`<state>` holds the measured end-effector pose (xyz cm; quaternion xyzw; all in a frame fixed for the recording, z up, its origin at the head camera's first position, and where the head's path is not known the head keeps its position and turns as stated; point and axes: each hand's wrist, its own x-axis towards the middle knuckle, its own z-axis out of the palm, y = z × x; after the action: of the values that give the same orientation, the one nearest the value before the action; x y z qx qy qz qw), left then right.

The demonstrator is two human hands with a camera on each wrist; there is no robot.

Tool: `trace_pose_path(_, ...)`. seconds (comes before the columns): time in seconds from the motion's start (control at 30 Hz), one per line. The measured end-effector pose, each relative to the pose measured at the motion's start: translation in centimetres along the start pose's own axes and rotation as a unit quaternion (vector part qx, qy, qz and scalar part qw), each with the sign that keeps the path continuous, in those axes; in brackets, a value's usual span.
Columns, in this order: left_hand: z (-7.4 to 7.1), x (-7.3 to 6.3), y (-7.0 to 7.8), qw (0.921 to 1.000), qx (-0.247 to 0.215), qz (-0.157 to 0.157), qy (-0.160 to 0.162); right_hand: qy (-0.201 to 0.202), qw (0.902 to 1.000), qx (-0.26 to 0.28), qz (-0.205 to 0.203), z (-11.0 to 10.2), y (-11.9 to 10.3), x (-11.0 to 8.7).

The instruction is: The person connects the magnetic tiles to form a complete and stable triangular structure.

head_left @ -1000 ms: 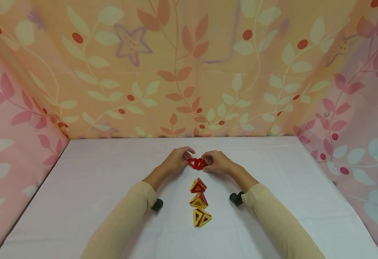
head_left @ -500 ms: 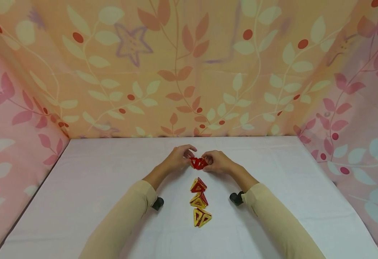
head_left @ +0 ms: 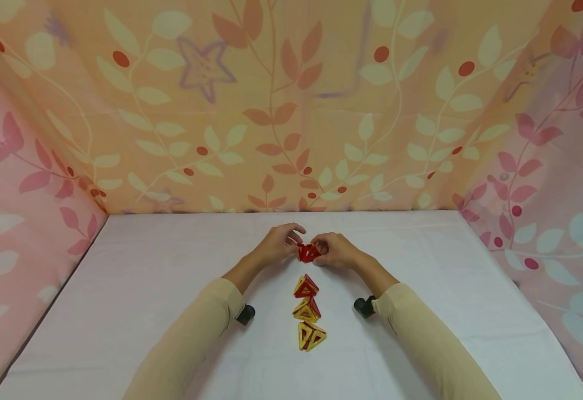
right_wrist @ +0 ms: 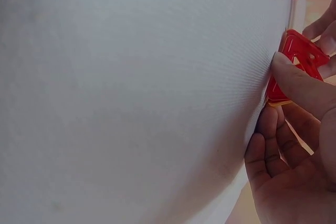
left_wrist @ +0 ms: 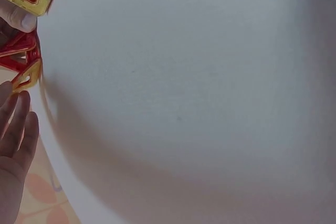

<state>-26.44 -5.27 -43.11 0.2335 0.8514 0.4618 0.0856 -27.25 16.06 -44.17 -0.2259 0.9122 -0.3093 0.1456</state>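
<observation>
Near the back of the table, both hands meet at a small folded group of red and yellow triangular magnetic tiles. My right hand pinches its right side; in the right wrist view, the thumb lies along a red tile with fingers beneath. My left hand holds the left side, one finger raised above. In the left wrist view, its fingertips touch a yellow tile of the group. Three red-and-yellow tile pyramids stand in a column nearer me: a far one, a middle one and a near one.
A white cloth covers the table. Patterned fabric hangs behind and at both sides. Dark wrist cameras, a left one and a right one, sit under the sleeve cuffs.
My left hand has moved slightly right, toward the right hand. The held tiles have folded from a wide, flatter spread into a narrower cluster. The right hand and the three pyramids stay put.
</observation>
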Motion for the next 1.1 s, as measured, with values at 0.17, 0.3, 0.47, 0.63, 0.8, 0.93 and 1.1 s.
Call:
trace_pose_path(0.17,0.34,0.09,0.1,0.9999,-0.014,-0.002,-0.001,-0.002,1.0,0.001,0.001,0.01,-0.07,0.03)
trace_pose_path(0.3,0.58,0.22,0.17,0.9999,-0.012,-0.001,0.0,-0.001,1.0,0.002,0.004,0.0,-0.12,0.02)
trace_pose_path(0.47,0.77,0.3,0.47,1.0,0.0,-0.007,0.003,-0.001,1.0,-0.002,0.002,0.01,-0.05,0.0)
trace_pose_path(0.63,0.9,0.35,0.52,0.9999,0.008,-0.013,0.003,0.001,0.9999,-0.007,-0.012,0.03,0.1,0.03)
trace_pose_path(0.8,0.97,0.45,0.47,0.9999,0.011,-0.01,0.004,0.005,0.9997,-0.009,-0.024,0.01,0.12,0.0)
trace_pose_path(0.93,1.02,0.47,0.68,0.9999,0.006,-0.013,0.002,0.005,0.9997,-0.009,-0.024,0.04,0.12,0.01)
trace_pose_path(1.1,0.99,0.37,0.91,0.9999,0.0,-0.015,-0.006,0.005,0.9997,-0.012,-0.022,0.02,0.06,-0.01)
